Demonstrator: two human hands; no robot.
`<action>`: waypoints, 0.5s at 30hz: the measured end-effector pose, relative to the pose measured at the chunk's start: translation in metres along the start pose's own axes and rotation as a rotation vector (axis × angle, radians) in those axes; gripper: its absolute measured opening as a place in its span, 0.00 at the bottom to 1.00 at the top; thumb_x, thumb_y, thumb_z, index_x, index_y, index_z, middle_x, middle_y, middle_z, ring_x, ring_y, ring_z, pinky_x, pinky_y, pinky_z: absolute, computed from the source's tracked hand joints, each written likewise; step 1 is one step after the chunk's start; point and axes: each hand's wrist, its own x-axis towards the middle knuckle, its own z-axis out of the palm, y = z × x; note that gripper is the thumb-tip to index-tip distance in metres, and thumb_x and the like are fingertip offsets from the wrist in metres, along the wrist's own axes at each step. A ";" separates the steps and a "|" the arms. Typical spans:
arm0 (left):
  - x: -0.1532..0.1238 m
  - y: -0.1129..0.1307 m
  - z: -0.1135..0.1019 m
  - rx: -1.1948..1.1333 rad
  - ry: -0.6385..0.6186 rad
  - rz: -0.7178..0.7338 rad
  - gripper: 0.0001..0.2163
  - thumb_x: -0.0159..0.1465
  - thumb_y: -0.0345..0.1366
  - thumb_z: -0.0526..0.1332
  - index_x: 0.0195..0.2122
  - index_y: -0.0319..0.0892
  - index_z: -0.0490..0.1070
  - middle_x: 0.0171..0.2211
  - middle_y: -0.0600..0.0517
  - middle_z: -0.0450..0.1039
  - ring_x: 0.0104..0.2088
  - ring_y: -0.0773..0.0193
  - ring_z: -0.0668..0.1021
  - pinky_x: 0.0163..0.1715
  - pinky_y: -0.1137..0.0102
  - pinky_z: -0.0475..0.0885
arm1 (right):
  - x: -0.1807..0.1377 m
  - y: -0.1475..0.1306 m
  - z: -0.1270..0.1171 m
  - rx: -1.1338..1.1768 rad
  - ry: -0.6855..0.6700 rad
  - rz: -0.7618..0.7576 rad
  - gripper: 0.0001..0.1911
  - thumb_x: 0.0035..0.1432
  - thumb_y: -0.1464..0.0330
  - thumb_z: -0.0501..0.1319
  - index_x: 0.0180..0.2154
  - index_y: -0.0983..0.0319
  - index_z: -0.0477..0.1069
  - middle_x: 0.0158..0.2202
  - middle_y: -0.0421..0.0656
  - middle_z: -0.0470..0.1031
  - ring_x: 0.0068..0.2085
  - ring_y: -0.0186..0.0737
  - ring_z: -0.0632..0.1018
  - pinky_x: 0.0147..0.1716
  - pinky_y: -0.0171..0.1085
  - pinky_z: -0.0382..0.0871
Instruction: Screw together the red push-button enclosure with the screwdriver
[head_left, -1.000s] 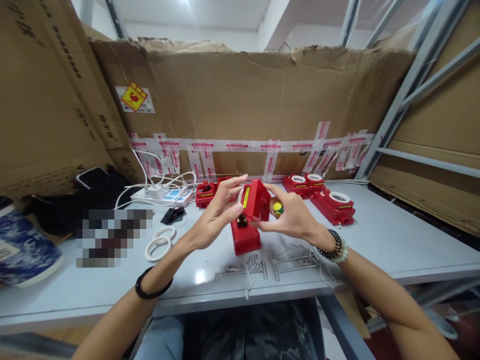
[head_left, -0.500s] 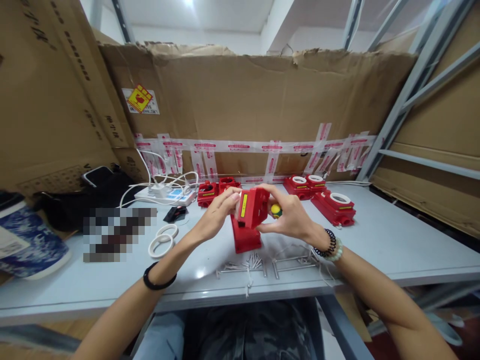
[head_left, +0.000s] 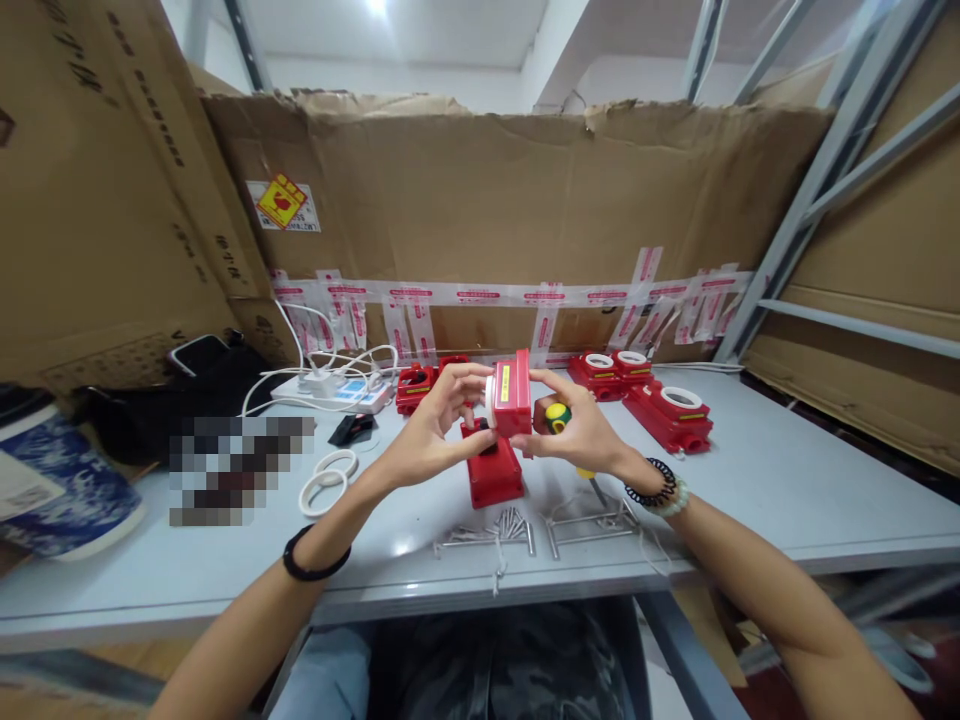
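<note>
Both my hands hold a red plastic cover [head_left: 513,392] with a yellow label and a white ring on its left face, just above the table. My left hand [head_left: 435,430] pinches its left side and the white ring with fingertips. My right hand [head_left: 577,432] grips the right side and also holds a screwdriver with a yellow-green handle [head_left: 557,417], its shaft pointing down. Below the cover a red box base [head_left: 493,476] lies on the grey table [head_left: 787,480].
Loose screws [head_left: 504,524] and wire clips [head_left: 592,520] lie near the front edge. Two white rings [head_left: 324,482] rest at left. More red housings [head_left: 660,400] stand at back right and behind my hands, by a power strip [head_left: 334,392]. Cardboard walls surround the table.
The red cover has been turned more upright and lifted slightly right, its white ring now facing my left fingers. The left hand went from spread fingers to a pinch on it.
</note>
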 end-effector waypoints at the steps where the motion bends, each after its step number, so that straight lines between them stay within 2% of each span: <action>1: 0.001 -0.001 0.000 -0.014 -0.006 -0.015 0.24 0.58 0.34 0.66 0.52 0.47 0.58 0.47 0.47 0.67 0.43 0.63 0.72 0.38 0.72 0.68 | 0.000 0.000 0.000 0.032 -0.014 0.007 0.38 0.42 0.59 0.71 0.54 0.61 0.62 0.26 0.36 0.70 0.22 0.30 0.69 0.19 0.30 0.63; 5: 0.001 -0.003 -0.001 -0.143 -0.041 -0.121 0.23 0.60 0.39 0.64 0.54 0.45 0.58 0.41 0.48 0.69 0.39 0.64 0.73 0.39 0.69 0.68 | 0.000 -0.001 0.001 0.024 -0.012 -0.011 0.39 0.41 0.60 0.71 0.55 0.61 0.61 0.22 0.33 0.66 0.21 0.29 0.66 0.19 0.30 0.61; 8: 0.001 -0.007 0.002 -0.232 -0.033 -0.187 0.20 0.62 0.43 0.61 0.52 0.43 0.60 0.33 0.53 0.68 0.32 0.67 0.71 0.32 0.72 0.66 | 0.000 0.002 0.000 -0.056 0.009 -0.065 0.41 0.41 0.61 0.71 0.56 0.60 0.59 0.23 0.32 0.65 0.21 0.28 0.64 0.19 0.30 0.60; 11: 0.002 -0.009 0.007 -0.327 -0.020 -0.284 0.18 0.62 0.50 0.59 0.44 0.42 0.63 0.26 0.56 0.64 0.25 0.69 0.67 0.27 0.73 0.62 | -0.001 0.006 0.000 -0.182 0.031 -0.147 0.40 0.42 0.63 0.70 0.56 0.60 0.58 0.24 0.32 0.66 0.21 0.29 0.64 0.20 0.30 0.60; 15: 0.004 -0.002 0.015 -0.372 -0.040 -0.468 0.24 0.56 0.62 0.55 0.31 0.42 0.62 0.23 0.56 0.61 0.23 0.68 0.66 0.24 0.73 0.61 | -0.002 0.008 -0.002 -0.402 0.040 -0.273 0.38 0.42 0.65 0.67 0.56 0.60 0.59 0.26 0.35 0.71 0.23 0.29 0.67 0.23 0.31 0.60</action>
